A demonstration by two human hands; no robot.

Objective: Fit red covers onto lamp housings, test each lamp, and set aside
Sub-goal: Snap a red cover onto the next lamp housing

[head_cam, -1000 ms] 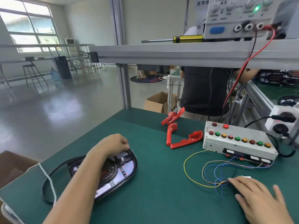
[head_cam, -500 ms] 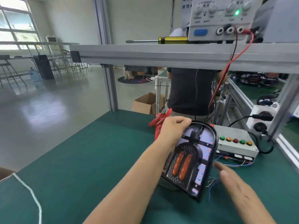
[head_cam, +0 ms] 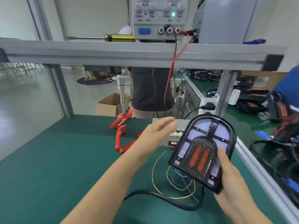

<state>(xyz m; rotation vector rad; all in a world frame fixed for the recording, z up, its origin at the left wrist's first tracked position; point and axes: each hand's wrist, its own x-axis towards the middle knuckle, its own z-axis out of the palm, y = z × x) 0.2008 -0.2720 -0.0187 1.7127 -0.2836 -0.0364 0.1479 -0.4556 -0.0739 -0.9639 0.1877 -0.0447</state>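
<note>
The lamp housing [head_cam: 203, 152] is showing as a black, arch-topped shell with a rounded upper end and a flat lower end. Black ribs are dividing its pale, bluish-white face into panels, and small red dots are scattered across them. In the middle an inner arch with a dark textured border is framing two long orange-red oval lenses standing side by side. A thick black cable [head_cam: 163, 199] is trailing from beneath it and curling across the green desk [head_cam: 56, 167] toward the near edge. The housing is being held tilted above the desk, toward the right edge, over thin yellow and blue wires [head_cam: 174, 183] looping on the mat.

The right hand [head_cam: 229, 173] is gripping the housing at its lower right side, thumb lying on the face beside the orange lenses and the other fingers hidden behind the shell. The left hand [head_cam: 158, 128] is reaching forward with its fingers relaxed and spread, holding nothing, blurred, hovering just left of the housing's top and in front of the grey test box [head_cam: 171, 136], whose green button is showing.

Two red covers [head_cam: 120, 138] are lying near the far edge of the desk, left of the test box. On the shelf above, a power supply [head_cam: 158, 18] is showing a green light, with a yellow-handled screwdriver [head_cam: 103, 38] beside it.
</note>
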